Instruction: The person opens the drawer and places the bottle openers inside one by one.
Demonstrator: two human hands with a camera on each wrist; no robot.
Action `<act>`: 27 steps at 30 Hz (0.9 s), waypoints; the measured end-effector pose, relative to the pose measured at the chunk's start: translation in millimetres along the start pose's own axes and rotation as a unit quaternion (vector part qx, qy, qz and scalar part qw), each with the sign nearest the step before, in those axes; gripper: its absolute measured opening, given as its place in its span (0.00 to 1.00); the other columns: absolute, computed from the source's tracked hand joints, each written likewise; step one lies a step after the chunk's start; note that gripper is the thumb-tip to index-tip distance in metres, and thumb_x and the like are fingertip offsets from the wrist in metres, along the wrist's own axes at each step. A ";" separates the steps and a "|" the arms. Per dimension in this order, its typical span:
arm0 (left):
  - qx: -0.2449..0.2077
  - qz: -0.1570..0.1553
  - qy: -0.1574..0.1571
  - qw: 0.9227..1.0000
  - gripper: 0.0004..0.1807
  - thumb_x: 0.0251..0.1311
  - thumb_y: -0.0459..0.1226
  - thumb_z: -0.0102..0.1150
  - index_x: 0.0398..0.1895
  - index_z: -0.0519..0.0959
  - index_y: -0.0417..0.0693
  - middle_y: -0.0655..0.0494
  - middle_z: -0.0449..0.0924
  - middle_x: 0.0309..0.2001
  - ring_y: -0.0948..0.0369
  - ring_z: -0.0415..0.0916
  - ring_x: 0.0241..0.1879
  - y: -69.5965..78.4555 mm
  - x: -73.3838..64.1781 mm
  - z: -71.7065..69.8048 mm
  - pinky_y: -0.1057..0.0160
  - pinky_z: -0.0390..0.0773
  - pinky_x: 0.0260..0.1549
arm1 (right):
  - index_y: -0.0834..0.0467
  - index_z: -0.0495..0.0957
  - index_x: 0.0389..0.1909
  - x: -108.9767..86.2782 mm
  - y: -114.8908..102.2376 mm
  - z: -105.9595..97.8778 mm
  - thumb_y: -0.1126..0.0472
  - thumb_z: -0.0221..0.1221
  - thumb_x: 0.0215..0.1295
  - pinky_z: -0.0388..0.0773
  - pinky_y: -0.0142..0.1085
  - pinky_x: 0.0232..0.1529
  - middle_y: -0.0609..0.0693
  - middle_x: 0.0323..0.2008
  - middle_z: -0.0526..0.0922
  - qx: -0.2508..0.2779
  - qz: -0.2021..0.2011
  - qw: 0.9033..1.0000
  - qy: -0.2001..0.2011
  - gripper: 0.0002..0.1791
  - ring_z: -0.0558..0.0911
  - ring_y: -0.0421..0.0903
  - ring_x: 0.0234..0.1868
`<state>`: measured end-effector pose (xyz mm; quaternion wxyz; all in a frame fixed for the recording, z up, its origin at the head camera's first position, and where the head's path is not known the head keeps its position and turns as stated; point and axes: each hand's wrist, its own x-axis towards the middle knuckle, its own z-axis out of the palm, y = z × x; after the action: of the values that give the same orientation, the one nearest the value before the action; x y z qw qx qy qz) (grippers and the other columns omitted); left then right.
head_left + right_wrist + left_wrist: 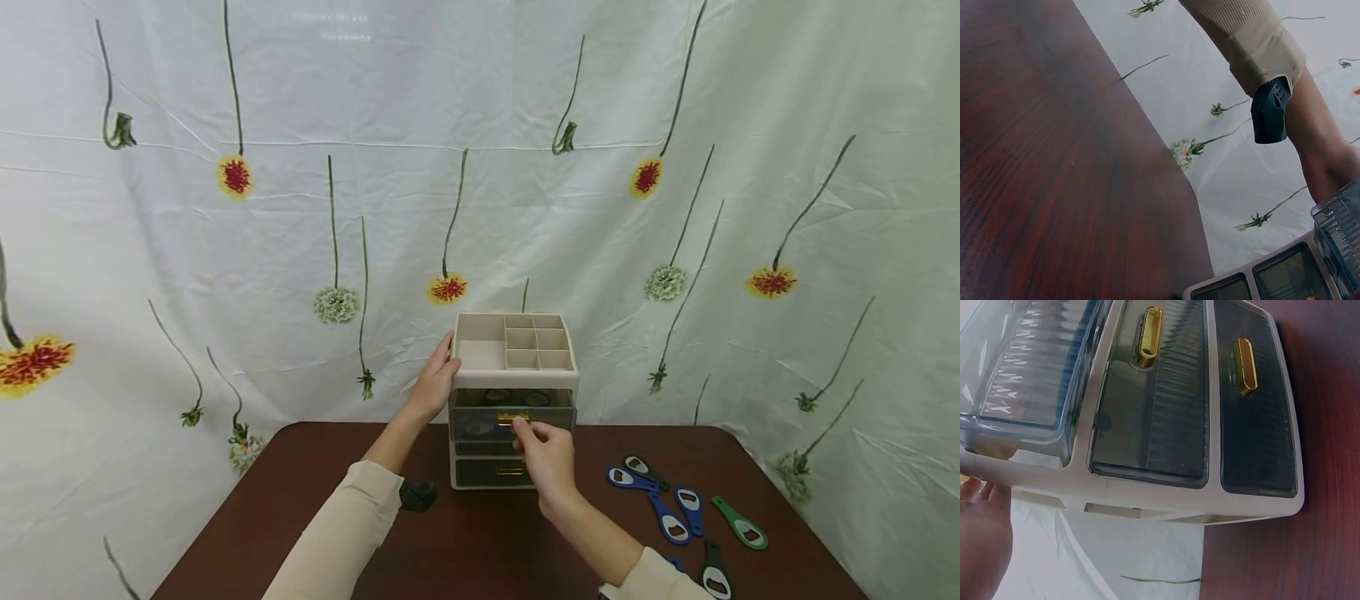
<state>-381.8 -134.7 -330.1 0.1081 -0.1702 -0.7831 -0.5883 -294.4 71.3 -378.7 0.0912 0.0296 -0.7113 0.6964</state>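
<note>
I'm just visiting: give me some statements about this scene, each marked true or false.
1. The left hand touches the side of the beige plastic cabinet. True.
2. The right hand is at the golden, bar-shaped handle of the smoky, see-through top drawer. True.
3. That drawer is closed. False: it stands pulled out.
4. The dark middle drawer and bottom drawer are shut. True.
5. The flat green bottle opener lies left of the cabinet. False: it lies to the right, on the red-brown wooden table.
6. The white cloth behind is plain. False: it bears flowers.
</note>
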 end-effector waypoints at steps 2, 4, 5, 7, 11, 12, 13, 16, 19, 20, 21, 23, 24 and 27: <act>0.004 0.003 0.006 1.000 0.33 0.82 0.34 0.33 0.84 0.39 0.38 0.39 0.39 0.82 0.42 0.42 0.79 -3.1 0.2 1.0 0.38 0.49 0.73 | 0.67 0.89 0.36 1.8 -0.3 0.7 0.55 0.63 0.75 0.61 0.32 0.18 0.60 0.28 0.84 -0.005 0.002 1.000 0.002 0.18 0.70 0.41 0.20; 0.005 0.005 0.008 1.000 0.33 0.82 0.35 0.33 0.84 0.40 0.39 0.39 0.39 0.82 0.43 0.42 0.79 -4.7 -0.2 1.5 0.38 0.48 0.73 | 0.67 0.89 0.36 3.9 -0.5 1.6 0.55 0.62 0.75 0.61 0.33 0.18 0.60 0.29 0.84 -0.010 0.004 1.000 0.004 0.18 0.69 0.41 0.19; 0.005 0.007 0.010 1.000 0.33 0.82 0.35 0.33 0.84 0.40 0.39 0.39 0.39 0.82 0.43 0.41 0.79 -5.1 -0.1 1.7 0.39 0.48 0.73 | 0.66 0.89 0.36 5.0 -0.2 2.0 0.55 0.62 0.75 0.62 0.33 0.19 0.60 0.29 0.85 -0.013 0.002 1.000 0.005 0.18 0.69 0.41 0.20; 0.004 0.007 0.012 1.000 0.33 0.82 0.34 0.33 0.84 0.41 0.39 0.40 0.40 0.82 0.43 0.41 0.79 -5.3 -0.3 1.8 0.39 0.48 0.73 | 0.66 0.89 0.35 7.3 0.2 3.1 0.54 0.62 0.75 0.64 0.34 0.21 0.58 0.28 0.84 -0.017 -0.001 1.000 0.008 0.18 0.71 0.42 0.21; -0.002 0.004 0.018 1.000 0.33 0.81 0.34 0.34 0.84 0.42 0.38 0.40 0.40 0.82 0.43 0.42 0.79 -4.9 -1.0 1.4 0.40 0.48 0.74 | 0.66 0.89 0.35 12.3 1.6 5.2 0.53 0.63 0.75 0.66 0.35 0.24 0.55 0.27 0.84 -0.022 -0.002 1.000 0.012 0.19 0.72 0.42 0.23; -0.003 0.003 0.019 1.000 0.33 0.81 0.34 0.34 0.84 0.42 0.38 0.40 0.40 0.82 0.43 0.42 0.79 -4.8 -1.4 1.3 0.40 0.48 0.73 | 0.66 0.89 0.35 13.6 2.0 5.8 0.53 0.63 0.75 0.66 0.35 0.25 0.54 0.27 0.84 -0.021 0.000 1.000 0.013 0.19 0.72 0.42 0.23; -0.004 0.001 0.020 1.000 0.33 0.81 0.34 0.34 0.84 0.42 0.38 0.40 0.40 0.82 0.43 0.43 0.79 -4.3 -1.8 1.4 0.40 0.49 0.73 | 0.66 0.89 0.35 15.1 2.4 6.2 0.53 0.63 0.75 0.66 0.35 0.25 0.54 0.26 0.84 -0.021 0.001 1.000 0.013 0.19 0.72 0.42 0.23; -0.005 -0.002 0.023 1.000 0.33 0.80 0.33 0.34 0.84 0.42 0.37 0.39 0.41 0.82 0.42 0.44 0.79 -4.6 -1.7 1.4 0.41 0.50 0.73 | 0.67 0.89 0.34 19.0 2.8 7.6 0.54 0.63 0.75 0.67 0.35 0.26 0.54 0.26 0.84 -0.021 0.002 1.000 0.013 0.19 0.72 0.42 0.23; -0.007 -0.001 0.024 1.000 0.33 0.80 0.33 0.34 0.84 0.42 0.37 0.40 0.41 0.82 0.42 0.45 0.78 -4.8 -1.3 1.5 0.41 0.50 0.73 | 0.65 0.89 0.34 22.3 2.3 8.8 0.54 0.63 0.74 0.67 0.35 0.26 0.51 0.24 0.84 -0.028 0.001 0.999 0.018 0.18 0.72 0.42 0.22; -0.009 0.000 0.024 1.000 0.33 0.80 0.33 0.35 0.84 0.42 0.37 0.40 0.41 0.82 0.42 0.44 0.79 -5.1 -1.2 1.4 0.42 0.49 0.74 | 0.65 0.89 0.34 23.2 1.9 8.9 0.54 0.63 0.74 0.67 0.35 0.25 0.50 0.24 0.83 -0.030 0.002 0.999 0.020 0.18 0.72 0.42 0.22; -0.010 0.001 0.024 1.000 0.33 0.80 0.33 0.35 0.84 0.42 0.37 0.40 0.41 0.82 0.43 0.44 0.79 -5.0 -1.2 1.5 0.42 0.49 0.74 | 0.64 0.90 0.33 24.2 1.9 9.1 0.54 0.63 0.74 0.67 0.35 0.25 0.49 0.24 0.83 -0.035 0.001 0.999 0.023 0.17 0.72 0.41 0.22; -0.010 0.002 0.023 1.000 0.33 0.80 0.33 0.35 0.84 0.42 0.38 0.40 0.41 0.82 0.43 0.44 0.79 -4.8 -1.3 1.8 0.42 0.49 0.74 | 0.63 0.90 0.33 26.2 2.1 9.3 0.53 0.63 0.74 0.66 0.34 0.24 0.48 0.23 0.83 -0.041 0.001 0.999 0.029 0.17 0.72 0.41 0.22; -0.009 0.003 0.023 1.000 0.33 0.80 0.33 0.35 0.84 0.42 0.38 0.40 0.41 0.82 0.44 0.43 0.79 -4.5 -1.3 1.9 0.43 0.48 0.74 | 0.62 0.90 0.33 27.0 2.0 9.5 0.53 0.63 0.74 0.66 0.34 0.24 0.48 0.23 0.83 -0.043 0.003 0.999 0.031 0.17 0.72 0.41 0.22; -0.004 0.008 0.024 1.000 0.34 0.80 0.33 0.35 0.84 0.42 0.37 0.40 0.41 0.82 0.45 0.42 0.79 -3.6 -1.7 2.5 0.43 0.46 0.74 | 0.62 0.90 0.33 29.5 3.1 9.6 0.53 0.63 0.74 0.65 0.34 0.23 0.47 0.23 0.83 -0.047 0.001 0.998 0.034 0.17 0.71 0.41 0.21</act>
<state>-381.6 -133.5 -334.6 0.1306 -0.1625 -0.7769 -0.5941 -324.7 64.3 -376.8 0.1158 0.0013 -0.7395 0.6631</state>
